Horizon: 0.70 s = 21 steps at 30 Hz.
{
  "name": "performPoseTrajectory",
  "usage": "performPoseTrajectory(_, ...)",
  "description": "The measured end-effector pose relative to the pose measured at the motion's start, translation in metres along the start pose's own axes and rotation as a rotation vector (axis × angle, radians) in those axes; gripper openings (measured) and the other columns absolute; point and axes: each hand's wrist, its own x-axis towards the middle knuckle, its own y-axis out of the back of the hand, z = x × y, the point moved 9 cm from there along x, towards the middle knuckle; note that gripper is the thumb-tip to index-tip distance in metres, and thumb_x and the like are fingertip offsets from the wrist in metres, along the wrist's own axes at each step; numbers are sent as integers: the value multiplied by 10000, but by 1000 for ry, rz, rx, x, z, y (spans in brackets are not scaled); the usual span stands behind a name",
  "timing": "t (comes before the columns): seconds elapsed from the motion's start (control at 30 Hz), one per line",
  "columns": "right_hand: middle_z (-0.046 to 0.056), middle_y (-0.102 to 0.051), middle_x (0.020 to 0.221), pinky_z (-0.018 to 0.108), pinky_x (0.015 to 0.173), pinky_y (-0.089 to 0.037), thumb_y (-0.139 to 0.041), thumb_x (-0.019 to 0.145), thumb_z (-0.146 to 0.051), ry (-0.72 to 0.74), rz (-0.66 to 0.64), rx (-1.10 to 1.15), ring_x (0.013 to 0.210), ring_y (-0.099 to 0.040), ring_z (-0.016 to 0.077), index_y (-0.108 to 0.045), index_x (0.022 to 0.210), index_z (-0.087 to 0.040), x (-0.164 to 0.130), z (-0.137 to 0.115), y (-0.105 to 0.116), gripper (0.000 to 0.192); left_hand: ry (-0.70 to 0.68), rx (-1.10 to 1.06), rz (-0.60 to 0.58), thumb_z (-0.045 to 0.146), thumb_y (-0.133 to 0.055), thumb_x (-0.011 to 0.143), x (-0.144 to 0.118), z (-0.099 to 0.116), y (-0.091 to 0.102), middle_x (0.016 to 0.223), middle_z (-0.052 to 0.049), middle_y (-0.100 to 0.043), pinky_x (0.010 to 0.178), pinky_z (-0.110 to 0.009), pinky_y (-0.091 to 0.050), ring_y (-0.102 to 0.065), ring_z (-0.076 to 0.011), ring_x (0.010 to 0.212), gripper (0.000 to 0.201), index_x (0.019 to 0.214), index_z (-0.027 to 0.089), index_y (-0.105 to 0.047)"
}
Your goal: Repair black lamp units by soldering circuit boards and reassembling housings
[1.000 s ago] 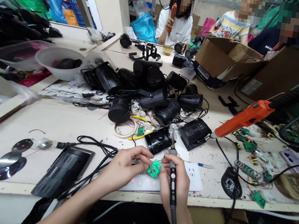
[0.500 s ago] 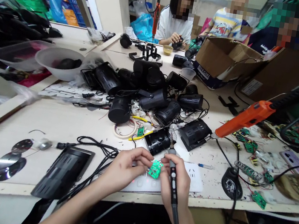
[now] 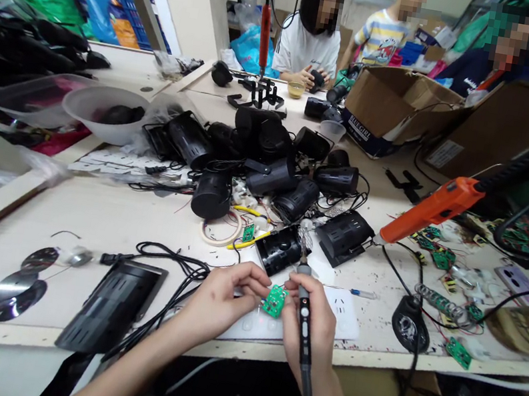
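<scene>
soldering a small green board at a cluttered bench

pinching a small green circuit board by its left edge, the left hand holds it just above a white power strip at the near edge of the workbench. thumb and fingertips are closed narrowly on the board. the right hand is wrapped around a black soldering iron like a pen, with its tip pointing up beside the board's right edge.

the board looks thin, light and stiff, probably fragile at its joints and fine wires, so the bare edges seem the safest place to hold it. the iron is best held on its black handle, well back from the hot end.

just behind the hands lies a heap of black plastic housings, with loose wires among them. an orange electric screwdriver hangs to the right, above scattered green boards. shiny discs and a flat black panel lie to the left.

hard to make out: whether the iron's tip touches the board, and what components the board carries. the iron's cable runs out of view below. other people sit at the far end, too small to read their work.
</scene>
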Motion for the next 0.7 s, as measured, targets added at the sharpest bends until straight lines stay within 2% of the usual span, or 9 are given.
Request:
performPoseTrajectory(0.27, 24, -664, 905, 270, 734, -533, -477, 882, -114, 13, 0, -10, 812, -662, 166, -560, 1116, -223, 2, -2, 1, 271, -21, -8, -4, 156, -532, 628, -1, 2, -1, 779, -45, -721, 715, -295, -499, -646, -165, 729, 240, 844, 153, -637)
performPoseTrajectory(0.5, 27, -686, 927, 266, 742, -540, -480, 875, -122, -5, -29, -2, 833, -680, 164, -563, 1109, -222, 2, 1, 0, 268, 25, -112, -41, 170, -589, 631, 0, 1, -1, 771, -26, -718, 722, -281, -507, -645, -150, 718, 212, 839, 155, -630)
performPoseTrajectory(0.7, 24, -702, 934, 262, 746, -548, -471, 858, -108, -20, -18, 10, 842, -693, 160, -568, 1119, -230, 4, 2, 1, 305, 15, -62, -53, 170, -574, 653, 2, 0, -2, 806, -43, -729, 747, -290, -508, -661, -166, 773, 214, 855, 153, -643)
